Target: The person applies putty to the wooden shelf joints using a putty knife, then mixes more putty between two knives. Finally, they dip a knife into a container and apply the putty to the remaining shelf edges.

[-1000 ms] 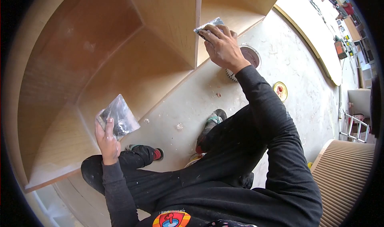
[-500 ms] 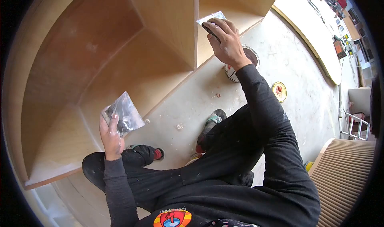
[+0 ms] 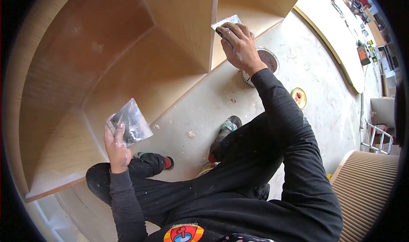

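My left hand [image 3: 116, 146] grips a smeared metal plate [image 3: 133, 123], its thumb lying over the near edge, in front of the open wooden cabinet [image 3: 140, 80]. Farther up, my right hand [image 3: 241, 46] is closed round a scraper [image 3: 226, 23] with a whitish-smeared blade. That blade is beside the front edge of the cabinet's upright divider [image 3: 214, 33]; whether they touch I cannot tell. A round tub [image 3: 269, 59] stands on the floor just beyond my right wrist, partly hidden by it.
A round lid [image 3: 299, 98] with reddish residue lies on the floor [image 3: 183, 114], where small crumbs are scattered. At right are a ribbed curved panel [image 3: 368, 191], a long white board [image 3: 336, 37] and a metal ladder [image 3: 379, 139]. My feet are below the cabinet edge.
The view has shifted slightly, so the cabinet and tub appear a little farther right. Both hands keep their holds and have barely moved.
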Motion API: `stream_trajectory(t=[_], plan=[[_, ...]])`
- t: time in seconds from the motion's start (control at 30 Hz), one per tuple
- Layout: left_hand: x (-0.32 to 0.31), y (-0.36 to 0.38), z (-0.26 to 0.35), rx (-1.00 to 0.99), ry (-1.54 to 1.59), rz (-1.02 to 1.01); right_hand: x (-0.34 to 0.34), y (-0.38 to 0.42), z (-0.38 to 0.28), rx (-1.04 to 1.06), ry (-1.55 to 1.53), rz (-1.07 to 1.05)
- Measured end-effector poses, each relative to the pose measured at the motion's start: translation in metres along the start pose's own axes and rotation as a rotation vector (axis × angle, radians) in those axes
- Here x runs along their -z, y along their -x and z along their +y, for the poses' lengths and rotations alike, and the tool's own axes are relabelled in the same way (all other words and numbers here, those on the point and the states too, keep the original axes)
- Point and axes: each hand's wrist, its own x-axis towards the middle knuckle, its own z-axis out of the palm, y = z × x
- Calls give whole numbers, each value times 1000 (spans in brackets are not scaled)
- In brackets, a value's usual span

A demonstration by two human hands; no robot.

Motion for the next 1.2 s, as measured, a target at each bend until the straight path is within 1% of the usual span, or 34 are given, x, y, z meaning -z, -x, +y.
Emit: stream_trajectory(t=[0.13, 0.23, 0.27, 0.33, 0.37, 0.4, 0.47, 0.5, 0.53, 0.6, 0.77, 0.83, 0.87, 0.9, 0.93, 0.97, 1.0, 1.07, 1.1, 1.13, 1.2], plan=[[2, 0, 0, -10, -12, -11, 0, 7, 0, 39, -7, -26], [-3, 1, 4, -11, -10, -25, 11, 10, 3, -9, -12, -301], [-4, 1, 6, 7, 4, -30, 13, 8, 7, -8, -10, -297], [-6, 2, 6, 26, 17, -39, 14, 5, 14, -117, -386, -166], [-6, 2, 5, 35, 39, -40, 23, 1, 12, -194, -544, -168], [-5, 2, 6, 43, 61, -38, 26, 0, 10, -192, -545, -167], [-8, 3, 10, 76, 84, -38, 33, -1, 6, -562, -1100, -69], [-9, 3, 11, 112, 108, -41, 35, -5, 5, -593, -1226, -13], [-9, 3, 12, 109, 110, -40, 36, -9, 6, -590, -1227, -14], [-9, 2, 11, 108, 119, -63, 38, -19, 8, -496, -1532, 73], [-7, 2, 8, 116, 127, -37, 34, -26, 2, -394, -1493, 81], [-7, 3, 9, 118, 142, -29, 39, -19, 1, -419, -1071, -226], [-11, 5, 10, 182, 204, 0, 52, -14, 2, -512, -1057, -434], [-15, 8, 11, 243, 269, 30, 67, -11, -13, -542, -1052, -484], [-19, 9, 9, 237, 275, 40, 79, -6, -28, -572, -1048, -540], [-24, 9, 5, 259, 353, -22, 70, 5, -28, -558, -1171, -514], [-28, 9, 0, 283, 429, -77, 68, 10, -37, -553, -1182, -537], [-42, 3, -19, 320, 501, -75, 63, 21, -62, -768, -1707, -461], [-51, 5, -23, 340, 552, -78, 59, 29, -77, -807, -1804, -422], [-63, 7, -26, 357, 604, -83, 57, 33, -93, -809, -1819, -455], [-82, 14, -35, 345, 616, -41, 54, 44, -122, -883, -1997, -271]])
